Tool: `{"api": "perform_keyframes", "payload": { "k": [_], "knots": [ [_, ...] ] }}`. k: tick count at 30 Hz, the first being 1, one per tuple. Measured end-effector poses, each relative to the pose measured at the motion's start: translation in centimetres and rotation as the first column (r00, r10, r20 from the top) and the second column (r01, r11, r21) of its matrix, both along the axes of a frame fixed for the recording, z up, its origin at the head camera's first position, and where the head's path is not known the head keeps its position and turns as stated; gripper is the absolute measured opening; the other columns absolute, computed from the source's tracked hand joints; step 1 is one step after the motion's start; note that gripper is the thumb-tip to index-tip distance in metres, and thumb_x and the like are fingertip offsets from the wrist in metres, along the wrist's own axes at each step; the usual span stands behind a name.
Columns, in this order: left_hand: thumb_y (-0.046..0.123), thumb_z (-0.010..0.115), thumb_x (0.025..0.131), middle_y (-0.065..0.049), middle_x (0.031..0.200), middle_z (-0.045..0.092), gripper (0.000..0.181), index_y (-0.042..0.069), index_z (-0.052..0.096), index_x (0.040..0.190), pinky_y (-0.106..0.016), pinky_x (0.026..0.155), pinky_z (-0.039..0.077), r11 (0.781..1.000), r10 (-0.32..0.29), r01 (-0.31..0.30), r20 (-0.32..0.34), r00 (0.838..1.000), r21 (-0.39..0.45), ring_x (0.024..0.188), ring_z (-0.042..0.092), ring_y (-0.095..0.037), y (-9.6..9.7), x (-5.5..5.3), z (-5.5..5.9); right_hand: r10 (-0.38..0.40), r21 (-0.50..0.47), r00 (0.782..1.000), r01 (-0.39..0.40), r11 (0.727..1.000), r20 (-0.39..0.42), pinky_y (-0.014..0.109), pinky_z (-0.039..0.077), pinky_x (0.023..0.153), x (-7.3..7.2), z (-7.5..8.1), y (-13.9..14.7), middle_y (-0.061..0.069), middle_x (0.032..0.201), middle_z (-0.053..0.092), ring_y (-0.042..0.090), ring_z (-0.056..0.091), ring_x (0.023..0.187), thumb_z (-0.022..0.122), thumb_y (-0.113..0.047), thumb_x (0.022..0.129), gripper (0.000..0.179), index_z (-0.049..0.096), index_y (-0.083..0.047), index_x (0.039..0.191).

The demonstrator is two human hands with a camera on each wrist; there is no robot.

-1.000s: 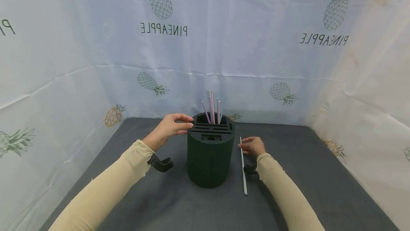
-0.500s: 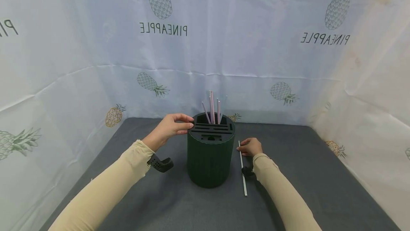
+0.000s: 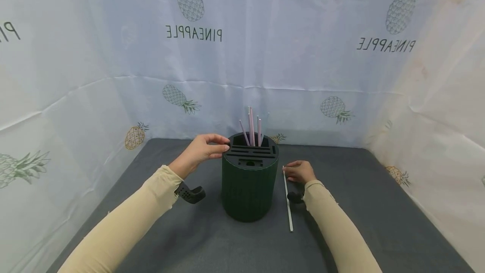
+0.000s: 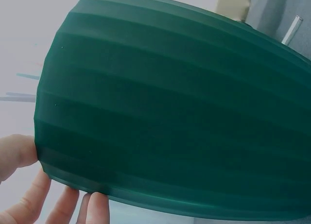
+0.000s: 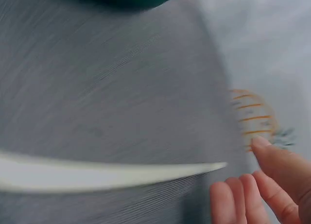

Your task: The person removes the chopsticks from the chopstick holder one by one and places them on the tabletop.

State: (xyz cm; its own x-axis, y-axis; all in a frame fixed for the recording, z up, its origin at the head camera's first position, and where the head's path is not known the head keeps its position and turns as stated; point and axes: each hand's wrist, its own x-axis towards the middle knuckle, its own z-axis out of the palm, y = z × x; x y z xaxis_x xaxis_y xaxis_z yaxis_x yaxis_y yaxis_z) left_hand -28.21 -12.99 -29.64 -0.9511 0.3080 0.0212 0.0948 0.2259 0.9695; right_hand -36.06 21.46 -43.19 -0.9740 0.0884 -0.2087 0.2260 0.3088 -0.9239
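Note:
A dark green ribbed cylindrical knife block (image 3: 248, 191) with slots in its black top stands upright on the table. My left hand (image 3: 202, 151) holds its left rim, thumb (image 4: 17, 156) at the top edge and fingertips (image 4: 99, 207) along the outer wall. To its right lies a slim white stick (image 3: 288, 203), lengthwise to me. My right hand (image 3: 300, 172) is at the stick's far end; in the right wrist view the white stick (image 5: 97, 175) ends just short of the loosely bent fingers (image 5: 222, 197), and the thumb stands apart from them.
Several thin pink and purple sticks (image 3: 251, 128) rise from the block's rear compartment. The dark grey table (image 3: 227, 247) is bordered by a white pineapple-print curtain (image 3: 265, 62) behind and at both sides. A black wrist strap (image 3: 190, 193) hangs below my left wrist.
My right hand has shifted slightly left and then back right. The white stick's far end sits a little lower in view than before. The left hand and knife block have kept still.

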Motion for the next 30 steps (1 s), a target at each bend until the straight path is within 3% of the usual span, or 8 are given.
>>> {"api": "perform_keyframes", "payload": {
  "k": [3, 7, 11, 15, 18, 21, 26, 30],
  "knots": [
    [0.017, 0.066, 0.093, -0.017, 0.133, 0.052, 0.039, 0.0, 0.058, 0.127, -0.045, 0.103, 0.049, 1.0, 0.0, 0.0, 0.0, 1.0, 0.0, 0.117, 0.058, -0.026, 0.0, 0.0, 0.1, -0.009, -0.118, 1.0, 0.006, 0.993, -0.022, 0.033, 0.059, 0.085, 0.2, 1.7, 0.6, 0.024, 0.132, 0.055, 0.026, 0.067, 0.104, 0.065, -0.016, 0.094, 0.044, 0.053, 0.005, 0.131],
    [0.016, 0.066, 0.093, -0.017, 0.133, 0.052, 0.038, 0.0, 0.058, 0.127, -0.045, 0.103, 0.049, 1.0, 0.003, -0.003, 0.002, 1.0, 0.002, 0.119, 0.057, -0.028, 0.0, -0.1, 0.1, -0.001, -0.262, 0.997, -0.018, 0.965, -0.074, 0.03, 0.053, 0.097, 0.6, 5.0, 1.3, 0.018, 0.139, 0.049, 0.013, 0.064, 0.105, 0.06, -0.021, 0.097, 0.051, 0.044, -0.001, 0.142],
    [0.016, 0.066, 0.093, -0.017, 0.133, 0.052, 0.038, 0.0, 0.059, 0.127, -0.046, 0.104, 0.048, 1.0, 0.005, -0.005, 0.003, 1.0, 0.003, 0.118, 0.058, -0.027, -0.1, -0.1, 0.0, 0.018, -0.424, 0.987, -0.085, 0.902, -0.16, 0.03, 0.045, 0.107, 1.4, 8.7, 1.2, 0.006, 0.13, 0.052, 0.013, 0.057, 0.115, 0.058, -0.023, 0.098, 0.058, 0.035, -0.004, 0.148],
    [0.015, 0.066, 0.093, -0.018, 0.133, 0.052, 0.038, -0.001, 0.059, 0.126, -0.046, 0.103, 0.048, 1.0, 0.006, -0.006, 0.002, 1.0, 0.004, 0.117, 0.058, -0.027, -0.1, 0.0, -0.1, 0.029, -0.529, 0.962, -0.174, 0.83, -0.272, 0.03, 0.045, 0.108, 2.2, 11.8, 0.0, 0.0, 0.123, 0.051, 0.015, 0.053, 0.121, 0.059, -0.022, 0.097, 0.059, 0.034, -0.005, 0.147],
    [0.016, 0.066, 0.093, -0.017, 0.133, 0.052, 0.037, 0.0, 0.059, 0.126, -0.045, 0.102, 0.049, 1.0, 0.005, -0.005, 0.005, 1.0, 0.001, 0.116, 0.059, -0.026, -0.2, 0.0, -0.1, 0.043, -0.55, 0.928, -0.256, 0.795, -0.369, 0.028, 0.049, 0.103, 2.9, 13.4, -1.1, 0.003, 0.124, 0.05, 0.014, 0.055, 0.117, 0.059, -0.02, 0.097, 0.051, 0.04, -0.003, 0.141],
    [0.016, 0.066, 0.093, -0.017, 0.133, 0.052, 0.037, 0.0, 0.059, 0.126, -0.044, 0.102, 0.05, 1.0, 0.004, -0.004, 0.004, 1.0, 0.0, 0.115, 0.059, -0.025, -0.2, 0.0, -0.2, 0.066, -0.533, 0.889, -0.329, 0.78, -0.452, 0.027, 0.052, 0.098, 3.5, 14.5, -2.4, 0.005, 0.123, 0.052, 0.015, 0.058, 0.114, 0.059, -0.016, 0.097, 0.037, 0.05, -0.005, 0.131],
    [0.015, 0.066, 0.093, -0.018, 0.132, 0.053, 0.037, -0.001, 0.059, 0.126, -0.043, 0.101, 0.051, 1.0, 0.001, -0.001, -0.005, 1.0, 0.002, 0.114, 0.06, -0.023, -0.1, 0.0, -0.1, 0.127, -0.475, 0.845, -0.408, 0.779, -0.519, 0.029, 0.054, 0.096, 4.3, 15.4, -4.5, 0.006, 0.115, 0.056, 0.018, 0.06, 0.111, 0.061, -0.01, 0.095, 0.022, 0.058, -0.008, 0.117],
    [0.015, 0.066, 0.093, -0.017, 0.132, 0.053, 0.037, -0.001, 0.059, 0.126, -0.045, 0.102, 0.049, 1.0, -0.001, 0.001, -0.005, 1.0, 0.006, 0.113, 0.06, -0.023, 0.0, -0.1, -0.1, 0.183, -0.41, 0.823, -0.445, 0.796, -0.538, 0.031, 0.053, 0.096, 4.4, 15.3, -5.5, 0.005, 0.112, 0.059, 0.017, 0.062, 0.109, 0.062, -0.007, 0.095, 0.023, 0.058, -0.005, 0.117]
  ]
}}
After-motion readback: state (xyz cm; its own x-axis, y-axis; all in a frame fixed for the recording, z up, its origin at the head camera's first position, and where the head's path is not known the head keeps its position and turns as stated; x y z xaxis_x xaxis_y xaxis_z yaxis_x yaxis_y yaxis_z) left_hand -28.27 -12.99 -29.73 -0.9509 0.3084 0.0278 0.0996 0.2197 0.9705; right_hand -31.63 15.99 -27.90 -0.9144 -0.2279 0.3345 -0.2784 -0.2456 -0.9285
